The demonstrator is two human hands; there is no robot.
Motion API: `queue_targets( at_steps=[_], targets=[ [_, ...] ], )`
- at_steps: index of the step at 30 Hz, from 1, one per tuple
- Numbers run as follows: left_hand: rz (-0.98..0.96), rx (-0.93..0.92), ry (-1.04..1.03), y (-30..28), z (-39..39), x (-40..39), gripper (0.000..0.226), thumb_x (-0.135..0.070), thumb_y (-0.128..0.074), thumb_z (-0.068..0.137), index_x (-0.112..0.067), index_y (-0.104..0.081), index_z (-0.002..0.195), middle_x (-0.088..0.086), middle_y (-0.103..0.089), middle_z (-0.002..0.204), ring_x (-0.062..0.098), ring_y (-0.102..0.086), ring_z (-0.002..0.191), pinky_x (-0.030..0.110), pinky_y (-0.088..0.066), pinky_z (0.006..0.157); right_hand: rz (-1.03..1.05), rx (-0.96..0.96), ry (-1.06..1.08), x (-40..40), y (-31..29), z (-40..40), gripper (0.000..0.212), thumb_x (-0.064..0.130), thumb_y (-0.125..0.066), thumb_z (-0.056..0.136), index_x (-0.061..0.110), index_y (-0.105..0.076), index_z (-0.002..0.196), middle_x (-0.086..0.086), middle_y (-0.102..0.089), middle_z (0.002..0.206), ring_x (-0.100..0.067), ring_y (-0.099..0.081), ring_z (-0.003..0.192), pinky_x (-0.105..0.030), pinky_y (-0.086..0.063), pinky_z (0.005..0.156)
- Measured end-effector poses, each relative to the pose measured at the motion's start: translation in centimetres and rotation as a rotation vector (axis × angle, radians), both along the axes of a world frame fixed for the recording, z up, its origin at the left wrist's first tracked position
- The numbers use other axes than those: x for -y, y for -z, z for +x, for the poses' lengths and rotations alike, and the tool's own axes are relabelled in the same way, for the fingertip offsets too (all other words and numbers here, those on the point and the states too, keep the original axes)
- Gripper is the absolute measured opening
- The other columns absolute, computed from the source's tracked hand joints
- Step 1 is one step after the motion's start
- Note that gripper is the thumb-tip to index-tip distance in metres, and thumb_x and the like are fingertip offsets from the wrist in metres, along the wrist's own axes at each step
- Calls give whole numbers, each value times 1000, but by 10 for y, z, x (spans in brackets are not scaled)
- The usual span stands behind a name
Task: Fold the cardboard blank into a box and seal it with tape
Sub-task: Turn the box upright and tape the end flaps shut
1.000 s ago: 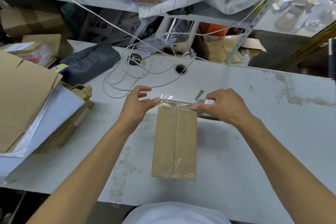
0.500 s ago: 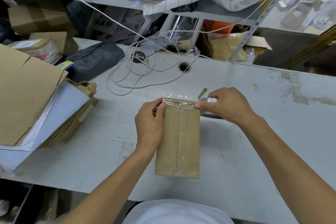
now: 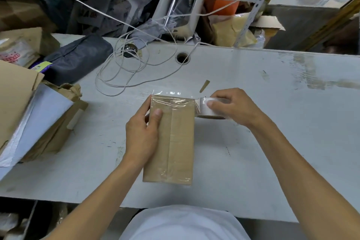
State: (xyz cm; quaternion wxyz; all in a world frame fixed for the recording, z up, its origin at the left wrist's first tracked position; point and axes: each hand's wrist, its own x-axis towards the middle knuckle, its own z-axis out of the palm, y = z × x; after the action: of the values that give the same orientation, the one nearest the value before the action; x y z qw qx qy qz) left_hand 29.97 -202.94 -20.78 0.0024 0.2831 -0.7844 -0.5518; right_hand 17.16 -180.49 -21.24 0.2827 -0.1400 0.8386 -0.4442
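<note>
A narrow brown cardboard box (image 3: 176, 142) lies flat on the grey table (image 3: 253, 152), long side toward me, with clear tape down its middle seam. A strip of clear tape (image 3: 171, 99) crosses its far end and runs to a roll of clear tape (image 3: 206, 108) at the box's right far corner. My left hand (image 3: 142, 132) grips the box's left edge, thumb pressed on top. My right hand (image 3: 231, 107) holds the roll, fingers curled over it.
A loose white cord (image 3: 124, 68) coils on the table beyond the box, near a round hole (image 3: 182, 57). Flat cardboard and a white mailer (image 3: 35, 115) are stacked at the left. A dark grey bag (image 3: 78, 56) and cluttered shelves stand behind.
My left hand slid from the tape's free end at the far left corner down onto the box's left side. The strip now lies pressed across the far end.
</note>
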Motion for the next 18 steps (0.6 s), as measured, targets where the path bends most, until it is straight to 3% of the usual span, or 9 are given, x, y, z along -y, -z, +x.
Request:
queue_targets(
  at_steps=[4, 8, 12, 15, 18],
  targets=[
    [-25, 4, 0, -3, -1, -3, 42, -33, -52, 101, -35, -52, 143, -31, -65, 111, -16, -62, 96, 3, -47, 73, 13, 8, 7, 4, 21, -4, 17, 38, -68, 87, 23, -75, 85, 1, -72, 81, -14, -65, 77, -25, -47, 69],
    [-25, -2, -9, -3, -1, -5, 41, -31, -52, 101, -35, -53, 142, -27, -67, 115, -11, -64, 97, 6, -50, 74, -95, 51, 160, -24, 29, -15, 13, 34, -66, 91, 26, -74, 98, 15, -73, 97, 1, -65, 95, -11, -46, 82],
    [-43, -14, -8, -1, -1, -6, 37, -28, -53, 102, -35, -56, 138, -36, -66, 107, -16, -62, 94, 2, -46, 72, 211, -158, 408, -86, 68, -31, 16, 22, -63, 93, 18, -73, 105, 3, -71, 103, -15, -66, 98, -19, -46, 81],
    [-62, -14, -13, 1, 0, -8, 38, -28, -52, 102, -32, -56, 140, -22, -67, 119, -16, -62, 94, 0, -44, 70, 431, -122, 262, -119, 101, -34, 25, 20, -65, 90, 16, -71, 114, -6, -66, 114, -24, -62, 105, -29, -44, 86],
    [-75, -23, -12, 1, 0, -10, 37, -26, -52, 102, -30, -58, 139, -16, -67, 122, -19, -61, 92, -2, -42, 70, 512, -133, 129, -129, 116, -32, 27, 25, -70, 86, 18, -70, 112, -7, -61, 110, -26, -59, 103, -31, -44, 81]
  ],
)
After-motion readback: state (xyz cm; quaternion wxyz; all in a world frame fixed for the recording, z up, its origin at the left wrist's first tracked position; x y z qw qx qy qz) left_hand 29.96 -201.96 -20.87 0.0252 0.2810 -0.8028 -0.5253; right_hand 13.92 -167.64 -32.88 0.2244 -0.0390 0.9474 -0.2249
